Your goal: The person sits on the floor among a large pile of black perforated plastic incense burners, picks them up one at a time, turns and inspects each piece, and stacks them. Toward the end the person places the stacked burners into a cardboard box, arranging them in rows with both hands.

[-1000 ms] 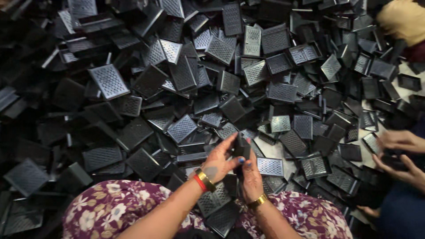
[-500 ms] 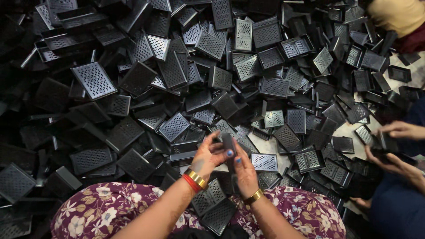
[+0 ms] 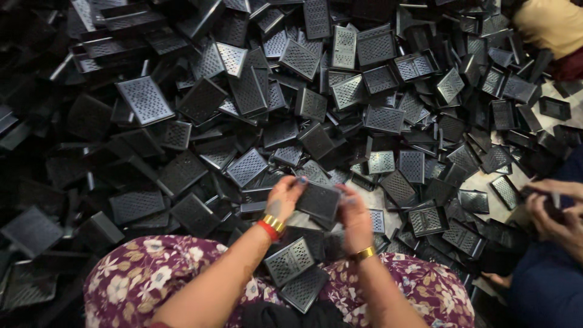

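My left hand [image 3: 283,198] and my right hand [image 3: 354,214] together hold one black perforated tray [image 3: 318,201] flat between them, just above my lap. The left wrist wears red and gold bangles, the right a gold bangle. Two more black perforated trays [image 3: 290,260] lie on my floral-print lap [image 3: 149,276] under my hands. A huge heap of the same black trays [image 3: 255,97] spreads out in front of me.
At the right edge another person's hands [image 3: 555,209] hold a black piece above dark blue clothing [image 3: 546,285]. A second person in tan clothing [image 3: 555,24] sits at the top right. Pale floor [image 3: 480,182] shows between trays on the right.
The tray in my hands has turned from edge-on and upright to lying flat between my hands, and my hands have spread apart. The view has shifted slightly.
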A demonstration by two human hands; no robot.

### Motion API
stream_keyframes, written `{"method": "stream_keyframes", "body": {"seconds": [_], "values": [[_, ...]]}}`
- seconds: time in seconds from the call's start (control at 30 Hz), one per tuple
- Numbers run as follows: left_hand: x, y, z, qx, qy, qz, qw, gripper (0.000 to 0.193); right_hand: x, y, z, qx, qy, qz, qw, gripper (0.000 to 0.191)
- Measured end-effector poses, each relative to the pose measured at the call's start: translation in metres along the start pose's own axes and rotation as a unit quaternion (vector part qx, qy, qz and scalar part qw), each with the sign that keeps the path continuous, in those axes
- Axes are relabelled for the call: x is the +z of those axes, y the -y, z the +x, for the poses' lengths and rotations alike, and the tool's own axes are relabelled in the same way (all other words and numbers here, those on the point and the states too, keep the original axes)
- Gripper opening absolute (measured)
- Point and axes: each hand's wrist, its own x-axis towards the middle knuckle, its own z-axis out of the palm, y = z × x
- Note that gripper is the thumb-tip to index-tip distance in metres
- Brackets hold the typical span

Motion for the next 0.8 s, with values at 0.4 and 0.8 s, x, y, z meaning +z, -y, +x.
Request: {"method": "stream_keyframes", "body": {"seconds": [0.4, 0.8], "values": [[-0.082, 0.008, 0.051, 0.165, -0.248, 0.534, 0.791, 0.037, 0.015, -0.043, -0.004, 0.068, 0.223, -0.431, 0.872, 0.032], [-0.068, -0.050, 0.008, 0.152, -0.091, 0.253, 0.951, 0.078, 0.019, -0.038, 0.044, -0.268, 0.042, -0.555, 0.786, 0.058]]}}
